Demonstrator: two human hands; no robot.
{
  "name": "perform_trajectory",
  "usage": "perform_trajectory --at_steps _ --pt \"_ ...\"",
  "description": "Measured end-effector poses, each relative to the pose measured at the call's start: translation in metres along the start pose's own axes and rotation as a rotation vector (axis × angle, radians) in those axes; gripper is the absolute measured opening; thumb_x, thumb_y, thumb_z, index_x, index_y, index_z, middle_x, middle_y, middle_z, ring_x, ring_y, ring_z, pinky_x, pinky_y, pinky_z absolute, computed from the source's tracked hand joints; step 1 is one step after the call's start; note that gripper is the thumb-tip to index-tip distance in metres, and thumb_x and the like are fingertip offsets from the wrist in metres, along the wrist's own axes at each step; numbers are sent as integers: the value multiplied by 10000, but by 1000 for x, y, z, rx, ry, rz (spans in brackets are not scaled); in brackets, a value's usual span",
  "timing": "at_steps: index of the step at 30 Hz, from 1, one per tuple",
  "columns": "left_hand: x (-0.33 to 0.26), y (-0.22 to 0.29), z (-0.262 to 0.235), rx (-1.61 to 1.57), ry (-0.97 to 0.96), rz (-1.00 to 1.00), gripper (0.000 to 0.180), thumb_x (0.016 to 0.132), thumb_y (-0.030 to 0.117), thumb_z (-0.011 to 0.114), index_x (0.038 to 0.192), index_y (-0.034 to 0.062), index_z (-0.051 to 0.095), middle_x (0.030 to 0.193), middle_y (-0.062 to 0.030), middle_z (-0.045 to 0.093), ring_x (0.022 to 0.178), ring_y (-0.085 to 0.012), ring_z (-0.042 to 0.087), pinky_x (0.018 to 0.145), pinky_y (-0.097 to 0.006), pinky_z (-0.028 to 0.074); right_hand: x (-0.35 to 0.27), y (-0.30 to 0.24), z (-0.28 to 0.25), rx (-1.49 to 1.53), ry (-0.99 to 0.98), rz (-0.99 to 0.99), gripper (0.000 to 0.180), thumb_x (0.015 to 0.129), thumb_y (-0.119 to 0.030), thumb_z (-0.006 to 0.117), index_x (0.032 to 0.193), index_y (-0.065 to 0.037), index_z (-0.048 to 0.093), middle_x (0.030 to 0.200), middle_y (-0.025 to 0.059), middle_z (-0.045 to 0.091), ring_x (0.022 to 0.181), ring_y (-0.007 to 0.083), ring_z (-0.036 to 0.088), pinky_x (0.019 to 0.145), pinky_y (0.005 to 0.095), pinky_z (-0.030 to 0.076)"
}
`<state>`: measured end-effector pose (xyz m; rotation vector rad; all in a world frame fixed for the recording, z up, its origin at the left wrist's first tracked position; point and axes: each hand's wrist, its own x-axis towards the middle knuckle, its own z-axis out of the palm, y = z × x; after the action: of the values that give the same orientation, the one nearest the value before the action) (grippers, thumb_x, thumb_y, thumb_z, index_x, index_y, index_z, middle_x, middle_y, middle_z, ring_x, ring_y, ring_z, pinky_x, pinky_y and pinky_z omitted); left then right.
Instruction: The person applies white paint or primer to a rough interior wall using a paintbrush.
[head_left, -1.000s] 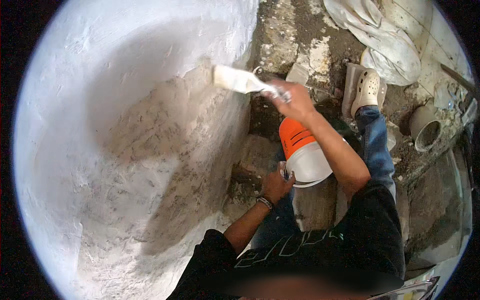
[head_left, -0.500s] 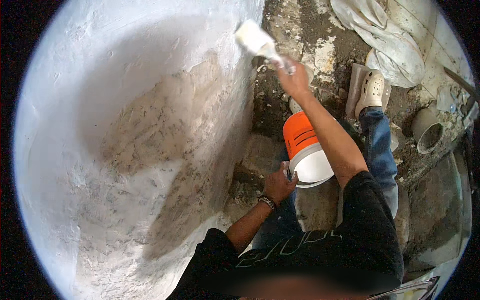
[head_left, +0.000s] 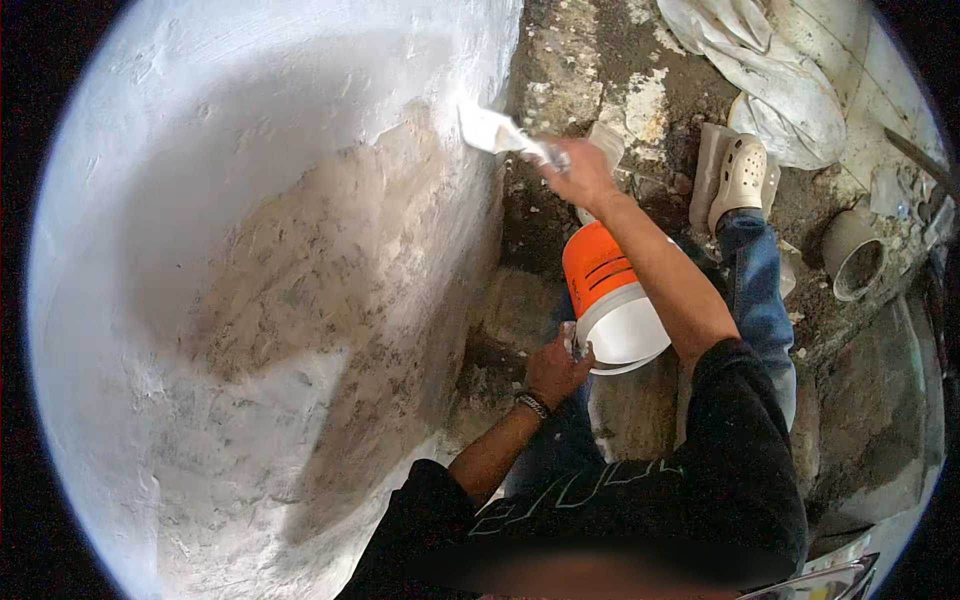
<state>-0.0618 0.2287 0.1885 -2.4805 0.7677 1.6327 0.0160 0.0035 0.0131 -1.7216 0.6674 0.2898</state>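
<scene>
My right hand [head_left: 582, 174] is closed round the handle of a wide paintbrush [head_left: 490, 131] coated in white. Its bristles meet the wall [head_left: 290, 250] at the border between white paint and bare, rough brownish plaster. My left hand [head_left: 559, 367], with a bracelet at the wrist, grips the rim of an orange bucket [head_left: 598, 262] in front of my body. The bucket tilts toward me and its inside looks white; my right forearm passes over its right side. How much paint it holds, I cannot tell.
A white sack [head_left: 790, 115] lies on the dirt floor at the far right. Near it my foot in a cream clog [head_left: 741, 172] rests on a block. A grey pot [head_left: 853, 258] lies on its side at the right, with rubble around.
The paintbrush has come down and slightly left along the wall, carried by my right hand. My left hand and the bucket have hardly moved.
</scene>
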Motion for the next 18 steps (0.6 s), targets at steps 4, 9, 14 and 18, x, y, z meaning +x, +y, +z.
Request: perform_trajectory --at_steps 4,9,14,18 --pt "1 0 -5 -31 -54 -3 628 802 394 550 1140 -126 455 750 -241 577 578 -301 602 534 -393 492 16 11 -9 151 116 191 297 827 -375 520 1059 -204 592 904 119 633 830 307 610 726 420 485" --pt "3 6 -12 -91 -25 -54 693 781 431 565 1204 -100 428 566 -165 580 475 -278 578 470 -384 479 40 8 -13 -167 -83 206 370 833 -436 473 1130 -239 571 991 137 615 894 281 602 781 400 479" --pt "3 5 -12 -42 -123 -56 611 785 382 571 1117 -122 479 754 -239 610 642 -321 627 591 -389 509 43 6 -6 -19 -74 455 366 833 -402 479 1154 -240 549 1006 138 610 897 297 600 815 396 473" --pt "5 5 -10 -134 32 -47 643 762 445 582 1168 -45 494 542 -151 571 447 -245 566 441 -371 473 37 11 4 -97 -71 242 352 821 -376 523 1139 -236 571 962 129 628 874 292 609 801 386 477"
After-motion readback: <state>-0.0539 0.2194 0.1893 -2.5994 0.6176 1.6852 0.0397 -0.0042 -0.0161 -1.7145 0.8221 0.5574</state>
